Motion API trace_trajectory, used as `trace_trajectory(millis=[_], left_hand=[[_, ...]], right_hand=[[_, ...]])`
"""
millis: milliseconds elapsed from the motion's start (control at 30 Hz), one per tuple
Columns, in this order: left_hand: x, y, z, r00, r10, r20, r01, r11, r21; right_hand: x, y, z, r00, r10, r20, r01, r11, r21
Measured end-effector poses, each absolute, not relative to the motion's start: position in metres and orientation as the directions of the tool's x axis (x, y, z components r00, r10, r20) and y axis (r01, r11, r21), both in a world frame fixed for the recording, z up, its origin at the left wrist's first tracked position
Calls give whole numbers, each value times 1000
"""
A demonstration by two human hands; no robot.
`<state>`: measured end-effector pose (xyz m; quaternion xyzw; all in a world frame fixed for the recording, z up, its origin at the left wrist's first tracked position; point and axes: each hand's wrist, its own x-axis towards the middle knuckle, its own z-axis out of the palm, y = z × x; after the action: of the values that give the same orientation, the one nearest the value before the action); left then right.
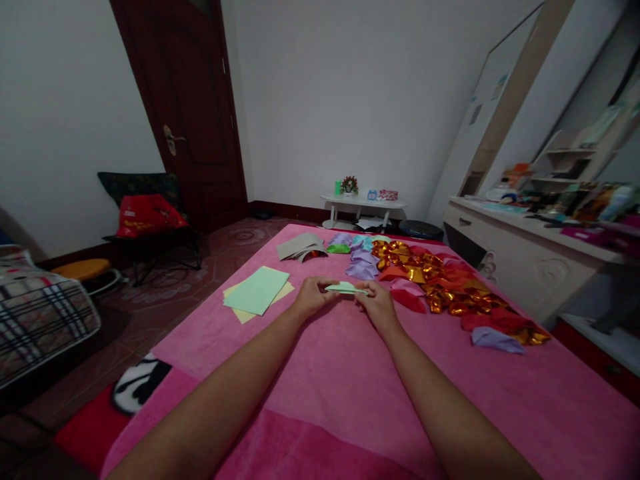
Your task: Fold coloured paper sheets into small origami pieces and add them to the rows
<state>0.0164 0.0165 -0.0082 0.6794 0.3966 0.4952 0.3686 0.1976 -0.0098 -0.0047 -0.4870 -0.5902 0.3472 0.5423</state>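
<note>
Between both hands, just above the pink cloth (345, 373), is a small folded piece of light green paper (346, 288). My left hand (316, 297) pinches its left end, and my right hand (375, 302) grips the right end. Left of my left hand lies a stack of light green paper sheets (257, 290) over yellow sheets (244, 316). Behind it rests a pile of grey sheets (301, 247). Past my right hand are folded paper pieces in purple (362, 265), red and shiny gold (440, 297).
A lone purple folded piece (497, 339) lies at the right. Beyond the table stand a small white side table (364, 199) and a white dresser (525, 240) crowded with items. At the left are a folding chair with a red bag (149, 215), a yellow stool (81, 269) and a door (187, 100).
</note>
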Motion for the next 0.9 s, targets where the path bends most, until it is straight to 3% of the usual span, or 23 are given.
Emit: trace_trajectory(millis=[400,633,900], left_hand=[[18,19,-7,194,922,336,266,-379,886],[21,11,-2,165,906,390,353,-424,834],[19,11,-3,166,892,420,484,-445,753]], right_hand=[[198,-7,-9,115,908,403,463,310,-830],[194,-13,-4,69,909,410,569,302,-765],[196,-11,-2,130,888,441,795,172,-581]])
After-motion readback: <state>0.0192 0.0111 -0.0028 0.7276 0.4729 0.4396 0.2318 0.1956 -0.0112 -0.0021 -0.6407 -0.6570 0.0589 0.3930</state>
